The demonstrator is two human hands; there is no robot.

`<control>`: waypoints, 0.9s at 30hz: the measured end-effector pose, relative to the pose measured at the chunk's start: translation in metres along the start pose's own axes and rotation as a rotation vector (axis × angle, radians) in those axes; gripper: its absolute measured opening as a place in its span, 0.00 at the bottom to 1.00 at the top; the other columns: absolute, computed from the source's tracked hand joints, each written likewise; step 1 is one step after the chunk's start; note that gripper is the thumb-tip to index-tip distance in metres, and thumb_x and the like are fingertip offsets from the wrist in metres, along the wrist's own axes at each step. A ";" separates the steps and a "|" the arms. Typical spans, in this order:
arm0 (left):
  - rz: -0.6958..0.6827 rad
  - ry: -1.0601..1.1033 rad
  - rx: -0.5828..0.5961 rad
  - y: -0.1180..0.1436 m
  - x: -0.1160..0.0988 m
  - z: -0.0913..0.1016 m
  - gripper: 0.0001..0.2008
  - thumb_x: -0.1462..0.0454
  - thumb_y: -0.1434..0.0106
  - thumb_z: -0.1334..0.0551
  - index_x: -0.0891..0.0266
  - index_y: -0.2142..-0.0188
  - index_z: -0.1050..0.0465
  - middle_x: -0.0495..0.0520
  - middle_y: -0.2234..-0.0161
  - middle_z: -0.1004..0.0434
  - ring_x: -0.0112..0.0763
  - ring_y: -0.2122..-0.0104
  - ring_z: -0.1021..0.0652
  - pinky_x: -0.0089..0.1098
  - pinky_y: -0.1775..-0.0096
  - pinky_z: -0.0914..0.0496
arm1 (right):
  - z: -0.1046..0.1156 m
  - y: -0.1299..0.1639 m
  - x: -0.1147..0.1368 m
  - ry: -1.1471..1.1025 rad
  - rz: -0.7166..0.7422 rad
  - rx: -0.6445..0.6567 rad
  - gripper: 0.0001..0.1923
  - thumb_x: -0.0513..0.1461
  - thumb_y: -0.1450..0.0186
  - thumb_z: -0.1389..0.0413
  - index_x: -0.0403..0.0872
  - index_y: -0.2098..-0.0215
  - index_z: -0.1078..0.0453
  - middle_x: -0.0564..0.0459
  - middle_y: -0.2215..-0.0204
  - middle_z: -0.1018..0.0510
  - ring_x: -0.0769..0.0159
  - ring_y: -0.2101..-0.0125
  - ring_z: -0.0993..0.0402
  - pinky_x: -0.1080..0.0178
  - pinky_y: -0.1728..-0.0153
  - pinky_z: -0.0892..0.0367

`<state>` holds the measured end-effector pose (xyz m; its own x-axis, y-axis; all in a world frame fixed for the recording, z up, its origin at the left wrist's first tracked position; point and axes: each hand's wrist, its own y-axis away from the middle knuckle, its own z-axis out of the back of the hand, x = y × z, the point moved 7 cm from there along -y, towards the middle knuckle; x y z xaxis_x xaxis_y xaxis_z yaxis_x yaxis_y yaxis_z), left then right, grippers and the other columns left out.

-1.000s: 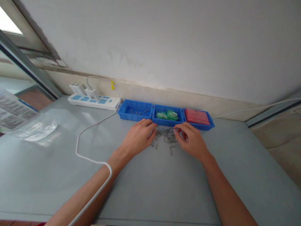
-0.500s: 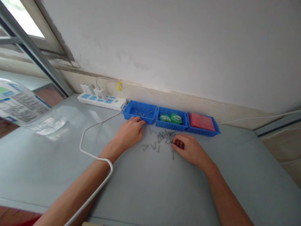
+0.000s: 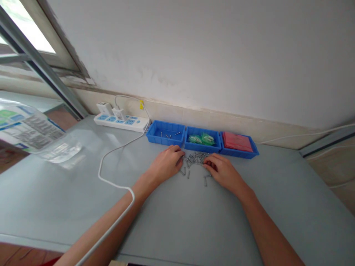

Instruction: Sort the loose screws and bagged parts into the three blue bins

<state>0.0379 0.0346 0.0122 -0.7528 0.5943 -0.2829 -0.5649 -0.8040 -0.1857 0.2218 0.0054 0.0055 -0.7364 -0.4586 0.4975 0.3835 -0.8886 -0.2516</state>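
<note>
My left hand (image 3: 166, 166) and right hand (image 3: 223, 170) rest palm-down on the grey table (image 3: 180, 221), flanking the pile of small screws (image 3: 195, 159). The pile lies between my fingertips, just in front of the middle blue tray (image 3: 202, 147). Left fingers are curled at the pile's left edge, right fingers at its right edge. I cannot tell whether either hand pinches a screw. A few screws lie in the left blue tray (image 3: 165, 139).

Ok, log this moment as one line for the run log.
left hand: on screw pile | right hand: on pile's other side | left blue bin: few screws | table: loose screws
</note>
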 end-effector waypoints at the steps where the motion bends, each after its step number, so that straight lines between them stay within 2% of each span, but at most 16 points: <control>1: -0.008 0.013 -0.008 0.000 -0.002 -0.001 0.12 0.68 0.32 0.41 0.63 0.55 0.20 0.60 0.55 0.21 0.45 0.54 0.21 0.42 0.50 0.24 | -0.001 0.000 0.000 0.011 0.004 0.001 0.04 0.34 0.30 0.44 0.47 0.62 0.28 0.52 0.65 0.24 0.63 0.65 0.27 0.61 0.61 0.32; 5: -0.028 0.047 -0.038 -0.001 -0.006 -0.005 0.12 0.68 0.31 0.42 0.63 0.53 0.21 0.60 0.56 0.21 0.43 0.54 0.21 0.42 0.50 0.24 | -0.002 0.000 0.000 0.045 -0.006 0.005 0.05 0.33 0.29 0.46 0.47 0.62 0.30 0.51 0.63 0.25 0.62 0.63 0.26 0.60 0.59 0.32; 8: -0.034 0.030 -0.071 -0.001 -0.009 -0.003 0.13 0.69 0.31 0.42 0.62 0.51 0.22 0.60 0.55 0.21 0.43 0.54 0.21 0.41 0.51 0.23 | 0.002 0.001 0.000 0.062 -0.028 0.007 0.04 0.34 0.30 0.44 0.48 0.58 0.29 0.51 0.63 0.24 0.63 0.66 0.26 0.60 0.61 0.32; 11: -0.073 0.006 -0.097 0.000 -0.017 0.003 0.12 0.68 0.31 0.42 0.61 0.51 0.22 0.59 0.55 0.21 0.42 0.54 0.21 0.40 0.52 0.23 | 0.007 0.003 -0.001 0.082 -0.062 0.027 0.10 0.33 0.34 0.40 0.48 0.54 0.28 0.52 0.66 0.23 0.64 0.69 0.26 0.61 0.64 0.32; 15: -0.161 0.009 -0.105 0.001 -0.029 0.005 0.12 0.67 0.29 0.43 0.62 0.52 0.23 0.59 0.57 0.21 0.41 0.54 0.21 0.40 0.52 0.24 | 0.008 0.004 0.000 0.137 -0.058 0.042 0.09 0.33 0.31 0.44 0.48 0.54 0.27 0.49 0.61 0.19 0.59 0.62 0.22 0.57 0.58 0.30; 19: -0.169 0.005 -0.081 0.001 -0.032 0.001 0.12 0.66 0.29 0.44 0.62 0.52 0.23 0.59 0.57 0.21 0.42 0.54 0.21 0.41 0.52 0.24 | 0.008 0.004 0.002 0.118 -0.041 0.032 0.11 0.32 0.29 0.48 0.48 0.52 0.28 0.46 0.56 0.20 0.56 0.56 0.22 0.54 0.52 0.28; 23: -0.152 0.012 -0.094 0.001 -0.031 0.003 0.13 0.67 0.29 0.44 0.62 0.51 0.23 0.59 0.54 0.22 0.42 0.53 0.22 0.41 0.51 0.24 | 0.018 0.003 0.008 -0.064 -0.019 -0.087 0.09 0.33 0.29 0.48 0.49 0.54 0.29 0.48 0.58 0.21 0.59 0.58 0.21 0.54 0.53 0.27; 26: -0.137 0.031 -0.143 0.001 -0.030 0.008 0.14 0.66 0.29 0.44 0.61 0.49 0.24 0.59 0.52 0.22 0.42 0.52 0.22 0.41 0.50 0.24 | 0.022 0.001 0.006 -0.376 -0.076 -0.206 0.02 0.38 0.30 0.44 0.50 0.58 0.31 0.52 0.65 0.21 0.62 0.65 0.19 0.58 0.58 0.23; 27: -0.134 0.040 -0.162 0.002 -0.030 0.009 0.14 0.66 0.28 0.45 0.61 0.48 0.24 0.59 0.52 0.22 0.41 0.53 0.22 0.41 0.50 0.24 | 0.022 0.001 0.003 -0.483 -0.106 -0.242 0.05 0.41 0.31 0.41 0.50 0.58 0.32 0.53 0.66 0.21 0.63 0.66 0.19 0.59 0.60 0.22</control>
<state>0.0567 0.0155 0.0292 -0.6585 0.6978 -0.2819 -0.5954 -0.7121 -0.3720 0.2317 0.0033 0.0250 -0.4028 -0.3628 0.8403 0.1401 -0.9317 -0.3350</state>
